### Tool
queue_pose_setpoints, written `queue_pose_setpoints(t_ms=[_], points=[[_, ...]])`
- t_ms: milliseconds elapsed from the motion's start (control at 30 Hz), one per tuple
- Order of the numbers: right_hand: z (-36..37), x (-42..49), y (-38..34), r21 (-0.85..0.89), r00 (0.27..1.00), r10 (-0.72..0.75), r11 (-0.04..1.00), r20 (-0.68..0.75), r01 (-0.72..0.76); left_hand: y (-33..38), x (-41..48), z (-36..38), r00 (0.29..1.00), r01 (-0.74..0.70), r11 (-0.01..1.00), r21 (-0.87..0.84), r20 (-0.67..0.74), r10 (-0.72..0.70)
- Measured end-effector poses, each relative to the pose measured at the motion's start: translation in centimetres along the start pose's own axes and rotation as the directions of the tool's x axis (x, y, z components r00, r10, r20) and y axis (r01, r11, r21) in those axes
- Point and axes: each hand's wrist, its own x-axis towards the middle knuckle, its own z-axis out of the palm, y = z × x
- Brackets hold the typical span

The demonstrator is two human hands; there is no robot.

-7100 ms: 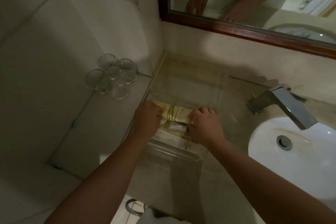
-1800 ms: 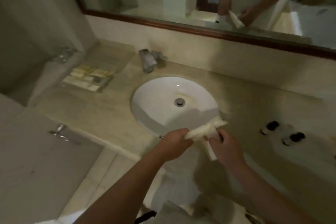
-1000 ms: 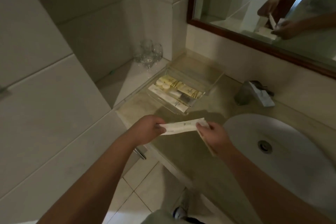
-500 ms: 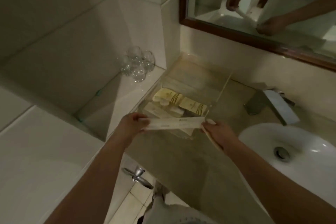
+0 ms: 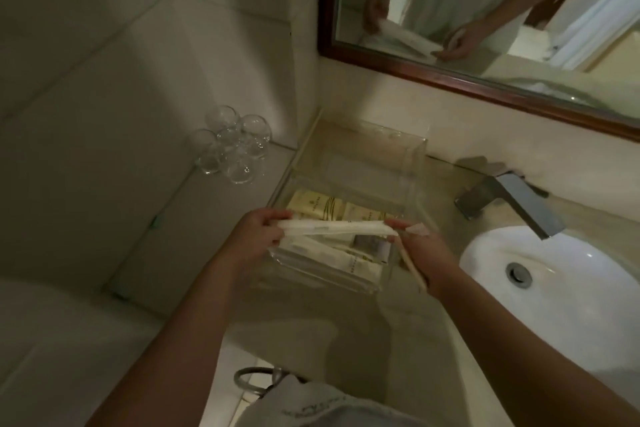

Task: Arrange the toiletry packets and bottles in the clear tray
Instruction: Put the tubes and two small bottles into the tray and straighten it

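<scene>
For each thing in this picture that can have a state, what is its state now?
Long white packet: held level over the tray, one hand at each end.
Left hand: pinching the packet.
Right hand: pinching the packet, second packet tucked under.
Clear tray: partly filled.
Glasses: empty.
Faucet: off.

Legible text: none.

Printed marks present but unreadable:
- Cream packet [image 5: 313, 206] at the back of the clear tray [image 5: 414, 163]: a small emblem above one short line of spaced capitals, beside gold stripes; letters too small and blurred to make out.
- White packet [image 5: 349, 262] at the tray's front: a short run of dark capitals along its face, not decipherable.
- Long white packet [image 5: 332, 227] held over the tray: a faint grey printed line, illegible.
- Pale garment [image 5: 311, 409] at the bottom edge: a line of grey lettering, too blurred to read.
</scene>
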Motion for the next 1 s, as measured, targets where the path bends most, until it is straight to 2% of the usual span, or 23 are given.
queue_pose_setpoints(t_ms=[100,233,367,600,800,900,1000], points=[[-0.3,0.0,-0.1,-0.123,0.999,-0.047,0.991,-0.014,0.045,0.4,-0.1,-0.3,0.995,-0.033,0.990,0.140,0.094,0.020],[-0.6,0.0,-0.2,-0.268,0.993,-0.060,0.963,-0.101,0.031,0.6,0.7,-0.3,0.985,-0.067,0.983,0.174,0.165,0.038],[-1.2,0.2,-0.5,-0.292,0.988,-0.008,0.956,-0.153,-0.037,0.9,1.6,-0.1,0.993,-0.044,0.992,0.118,0.116,0.030],[-2.2,0.2,-1.1,-0.224,0.989,0.097,0.967,-0.112,-0.120,1.9,1.1,0.6,0.995,-0.068,0.985,0.156,0.077,0.056],[-2.8,0.0,-1.0,-0.217,0.987,0.121,0.966,-0.105,-0.141,2.0,1.3,1.1,0.994,-0.112,0.974,0.196,0.034,0.108],[-3.0,0.3,-1.1,-0.308,0.990,0.047,0.947,-0.133,-0.086,2.3,1.5,1.1,0.991,-0.126,0.940,0.317,0.079,0.106],[-2.9,0.5,-2.4,-0.458,0.981,-0.173,0.882,-0.084,0.116,3.6,1.4,1.4,0.950,-0.259,0.791,0.554,0.292,0.107]])
